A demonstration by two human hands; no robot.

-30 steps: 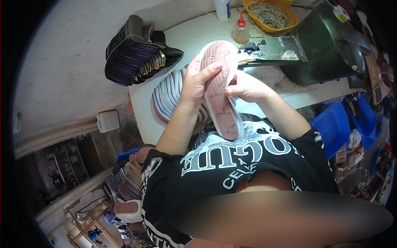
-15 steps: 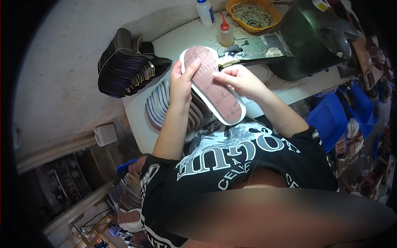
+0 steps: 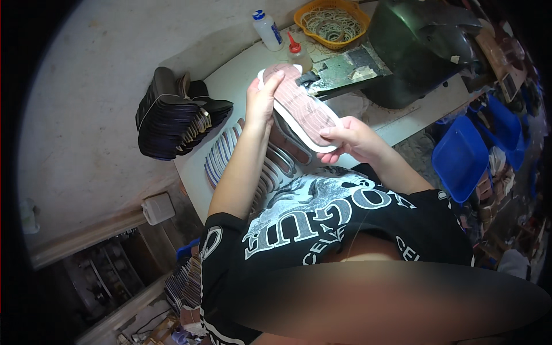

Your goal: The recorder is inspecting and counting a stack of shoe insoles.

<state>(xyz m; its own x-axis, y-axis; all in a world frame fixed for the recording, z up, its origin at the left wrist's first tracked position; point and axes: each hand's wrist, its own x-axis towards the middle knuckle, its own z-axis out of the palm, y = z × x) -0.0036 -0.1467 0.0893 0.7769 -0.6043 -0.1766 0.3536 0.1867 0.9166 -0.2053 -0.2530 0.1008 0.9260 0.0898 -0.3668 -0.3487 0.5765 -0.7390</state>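
A shoe sole (image 3: 300,109) with a pinkish-brown lined face and a raised white rim is held up over the table between both my hands. My left hand (image 3: 262,102) grips its far end, the thumb lying on the pink face. At the near end, my right hand (image 3: 352,139) clasps the edge with the thumb on top and the fingers underneath. Just beyond the sole is a worn green metal plate (image 3: 351,68) of a machine. A row of striped soles (image 3: 221,154) stands on the table below my left forearm.
A rubber-banded stack of dark soles (image 3: 164,123) is at the table's left edge. Farther back are a red-tipped bottle (image 3: 298,56), a blue-capped bottle (image 3: 267,32) and a yellow basket (image 3: 328,42) of bands. Blue trays (image 3: 459,158) stand right; a white jug (image 3: 157,209) stands left.
My right hand has shifted from the sole's middle edge to its near end and now grips it there. The sole has tilted, its near end rising away from me.
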